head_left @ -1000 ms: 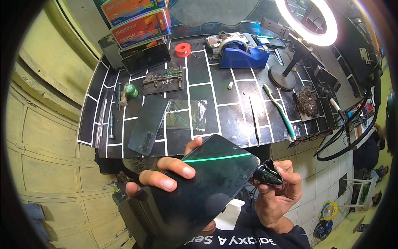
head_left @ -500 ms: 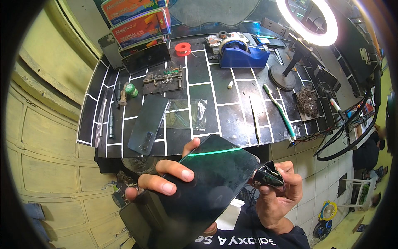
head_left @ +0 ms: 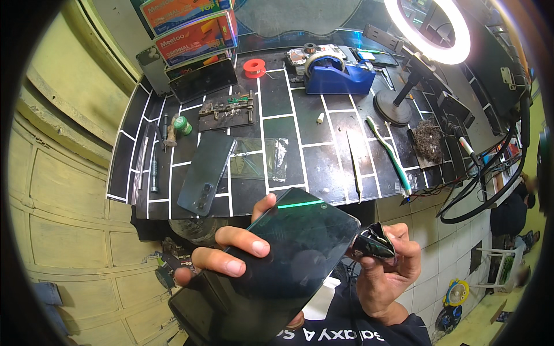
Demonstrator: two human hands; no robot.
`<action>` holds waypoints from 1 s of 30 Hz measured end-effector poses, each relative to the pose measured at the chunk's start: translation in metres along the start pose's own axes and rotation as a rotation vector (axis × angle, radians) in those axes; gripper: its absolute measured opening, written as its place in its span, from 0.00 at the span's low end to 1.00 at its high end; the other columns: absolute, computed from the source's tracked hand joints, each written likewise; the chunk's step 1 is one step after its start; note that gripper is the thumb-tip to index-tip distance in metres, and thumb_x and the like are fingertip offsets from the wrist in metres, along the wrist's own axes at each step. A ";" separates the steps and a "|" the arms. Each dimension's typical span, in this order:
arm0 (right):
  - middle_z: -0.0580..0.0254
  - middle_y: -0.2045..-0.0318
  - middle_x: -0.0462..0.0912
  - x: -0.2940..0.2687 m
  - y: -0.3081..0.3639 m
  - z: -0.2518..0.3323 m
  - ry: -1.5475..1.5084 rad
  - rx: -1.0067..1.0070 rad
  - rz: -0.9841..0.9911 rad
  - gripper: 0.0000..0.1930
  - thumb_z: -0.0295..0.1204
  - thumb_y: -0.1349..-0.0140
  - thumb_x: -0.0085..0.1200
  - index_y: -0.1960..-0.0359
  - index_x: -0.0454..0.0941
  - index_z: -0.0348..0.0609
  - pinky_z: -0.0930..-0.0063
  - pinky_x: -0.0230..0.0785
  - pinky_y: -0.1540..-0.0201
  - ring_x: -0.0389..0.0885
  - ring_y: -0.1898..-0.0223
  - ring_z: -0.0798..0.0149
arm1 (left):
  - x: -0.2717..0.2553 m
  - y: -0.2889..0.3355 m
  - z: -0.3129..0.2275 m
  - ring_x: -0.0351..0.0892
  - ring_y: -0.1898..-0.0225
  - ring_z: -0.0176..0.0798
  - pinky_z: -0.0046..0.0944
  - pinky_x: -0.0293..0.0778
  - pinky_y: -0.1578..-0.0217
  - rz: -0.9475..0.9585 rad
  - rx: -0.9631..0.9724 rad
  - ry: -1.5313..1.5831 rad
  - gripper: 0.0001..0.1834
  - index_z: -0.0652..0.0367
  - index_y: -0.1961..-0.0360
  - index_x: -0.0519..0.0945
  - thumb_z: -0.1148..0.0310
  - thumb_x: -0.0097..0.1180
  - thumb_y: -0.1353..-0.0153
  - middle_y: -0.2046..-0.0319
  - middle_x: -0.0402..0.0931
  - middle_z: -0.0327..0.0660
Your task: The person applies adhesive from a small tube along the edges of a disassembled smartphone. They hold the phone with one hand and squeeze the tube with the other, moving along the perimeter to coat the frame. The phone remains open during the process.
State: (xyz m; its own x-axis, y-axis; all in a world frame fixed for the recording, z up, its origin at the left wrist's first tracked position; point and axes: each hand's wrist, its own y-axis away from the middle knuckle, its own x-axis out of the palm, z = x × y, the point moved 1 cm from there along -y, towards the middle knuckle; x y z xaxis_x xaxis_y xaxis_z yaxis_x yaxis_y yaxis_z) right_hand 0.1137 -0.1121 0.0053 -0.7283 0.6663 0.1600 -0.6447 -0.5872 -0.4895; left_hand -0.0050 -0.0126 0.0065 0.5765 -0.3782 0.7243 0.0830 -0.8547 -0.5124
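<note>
Near table edge (head_left: 239, 199): left hand (head_left: 216, 260) grips dark tablet (head_left: 294, 254); right hand (head_left: 382, 282) pinches black bundle (head_left: 375, 243) beside corner.

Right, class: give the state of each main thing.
Device: held, face dark, green streak showing
Left fingers: gripping device
Black piece: crumpled, pinched
Right fingers: pinching black piece
Ring light: lit
Phone: lying back up
Tape dispenser: upright, loaded
Spool: strand end loose
Toothbrush: lying flat
Bag: lying flat

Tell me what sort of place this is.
Probably a phone repair bench: a dark phone lies on the table, along with tweezers and a red spool of what looks like wire.
</note>
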 end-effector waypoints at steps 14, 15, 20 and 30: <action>0.55 0.55 0.70 0.011 -0.001 0.001 -0.164 0.174 -0.098 0.24 0.38 0.37 0.64 0.48 0.65 0.42 0.55 0.78 0.45 0.82 0.55 0.60 | -0.001 0.005 -0.002 0.61 0.35 0.61 0.72 0.47 0.29 -0.014 0.012 -0.004 0.26 0.52 0.52 0.69 0.48 0.20 0.23 0.58 0.67 0.42; 0.56 0.55 0.70 0.012 -0.001 0.001 -0.116 0.178 -0.099 0.25 0.41 0.37 0.64 0.48 0.65 0.43 0.60 0.79 0.47 0.82 0.56 0.61 | -0.001 0.006 -0.002 0.61 0.35 0.61 0.72 0.47 0.29 -0.014 0.014 -0.005 0.26 0.52 0.52 0.69 0.48 0.20 0.23 0.58 0.67 0.42; 0.50 0.55 0.70 0.004 0.000 -0.006 -0.116 0.019 0.060 0.25 0.35 0.37 0.63 0.47 0.64 0.38 0.40 0.70 0.38 0.83 0.54 0.53 | 0.000 0.003 0.000 0.61 0.36 0.61 0.73 0.47 0.29 -0.011 0.030 -0.013 0.25 0.52 0.52 0.69 0.48 0.20 0.23 0.58 0.67 0.42; 0.50 0.55 0.70 0.008 -0.001 0.000 -0.187 0.116 -0.051 0.30 0.40 0.35 0.61 0.41 0.60 0.38 0.42 0.71 0.39 0.86 0.55 0.47 | -0.003 0.006 0.000 0.62 0.36 0.60 0.73 0.47 0.29 -0.010 0.065 -0.038 0.25 0.51 0.51 0.69 0.48 0.21 0.24 0.58 0.66 0.42</action>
State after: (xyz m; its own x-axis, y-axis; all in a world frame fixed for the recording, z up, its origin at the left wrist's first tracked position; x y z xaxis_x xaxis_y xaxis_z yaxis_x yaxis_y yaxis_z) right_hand 0.1086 -0.1066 0.0073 -0.7177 0.6059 0.3432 -0.6961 -0.6113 -0.3765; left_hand -0.0065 -0.0166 0.0011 0.6054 -0.3555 0.7121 0.1402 -0.8331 -0.5351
